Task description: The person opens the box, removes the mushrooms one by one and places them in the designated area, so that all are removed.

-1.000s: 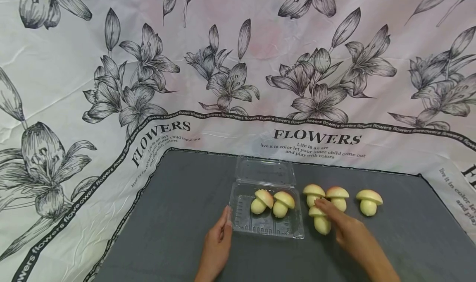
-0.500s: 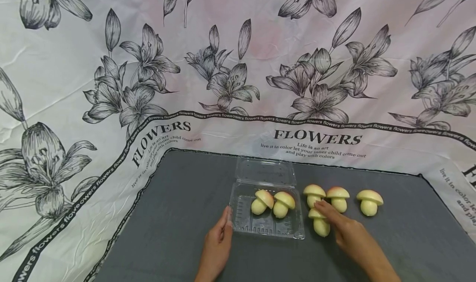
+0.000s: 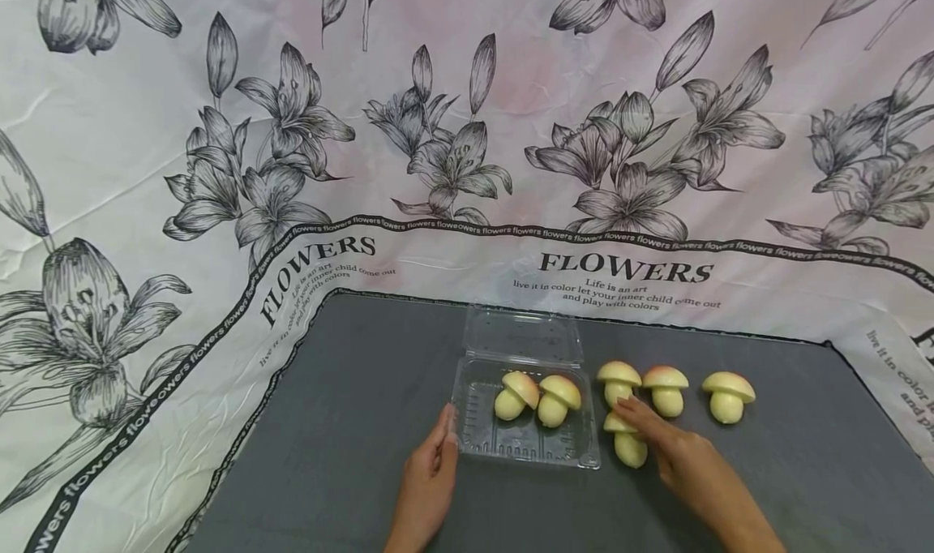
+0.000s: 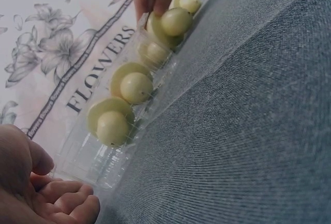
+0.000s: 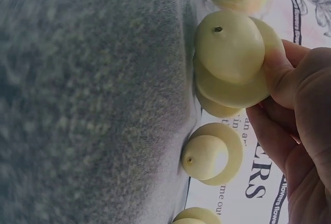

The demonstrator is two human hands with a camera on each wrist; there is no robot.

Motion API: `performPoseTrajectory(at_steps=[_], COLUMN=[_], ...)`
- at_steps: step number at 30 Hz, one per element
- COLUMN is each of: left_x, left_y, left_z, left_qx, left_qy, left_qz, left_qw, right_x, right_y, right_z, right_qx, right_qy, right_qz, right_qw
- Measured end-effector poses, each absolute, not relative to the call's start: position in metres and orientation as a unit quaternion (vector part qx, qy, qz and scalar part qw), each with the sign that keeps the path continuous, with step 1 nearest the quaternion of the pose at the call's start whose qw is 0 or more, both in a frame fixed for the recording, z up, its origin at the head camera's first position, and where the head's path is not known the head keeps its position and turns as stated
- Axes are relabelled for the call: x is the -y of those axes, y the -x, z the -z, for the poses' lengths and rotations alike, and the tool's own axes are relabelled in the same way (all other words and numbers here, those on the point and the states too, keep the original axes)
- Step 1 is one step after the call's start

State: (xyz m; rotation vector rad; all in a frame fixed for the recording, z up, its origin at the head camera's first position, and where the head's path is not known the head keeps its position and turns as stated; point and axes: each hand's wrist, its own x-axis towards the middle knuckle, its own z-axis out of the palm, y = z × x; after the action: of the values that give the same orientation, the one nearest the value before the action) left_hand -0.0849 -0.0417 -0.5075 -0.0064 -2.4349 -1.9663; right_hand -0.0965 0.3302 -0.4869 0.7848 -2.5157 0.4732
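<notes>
My right hand [image 3: 689,460] pinches a pale yellow artificial mushroom [image 5: 230,50] by its cap, thumb on one side and fingers on the other. Its round stem faces the right wrist camera, a small dark hole in the end. At the left side of a clear plastic clamshell box [image 3: 477,423], my left hand [image 3: 426,476] grips the wall, thumb up and fingers curled below. The box lid [image 3: 521,338] lies folded back, away from me. Inside the box, a mushroom [image 3: 515,397] and another mushroom [image 3: 558,401] lie side by side towards the right.
Just beyond the right hand lie a mushroom [image 3: 619,379] and a second one [image 3: 665,389] with a reddish cap. Farther right sits another mushroom [image 3: 727,396]. A dark grey cloth [image 3: 350,423] covers the table, and a flower-printed sheet [image 3: 452,172] rises behind it.
The mushroom in my right hand has shifted slightly towards me, away from the one behind it. The left hand and the box keep their places.
</notes>
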Motion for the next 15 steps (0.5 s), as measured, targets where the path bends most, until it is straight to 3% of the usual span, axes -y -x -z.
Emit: performPoseTrajectory(at_steps=[15], left_x=[0.0428], left_y=[0.0845], left_z=[0.5067], left_qx=[0.778], left_qy=[0.004], left_qz=[0.628], left_qw=[0.007], right_x=[-0.332], right_y=[0.0967], right_z=[0.4866], right_qx=[0.904], right_qy=[-0.311], right_qz=[-0.185], right_qw=[0.23])
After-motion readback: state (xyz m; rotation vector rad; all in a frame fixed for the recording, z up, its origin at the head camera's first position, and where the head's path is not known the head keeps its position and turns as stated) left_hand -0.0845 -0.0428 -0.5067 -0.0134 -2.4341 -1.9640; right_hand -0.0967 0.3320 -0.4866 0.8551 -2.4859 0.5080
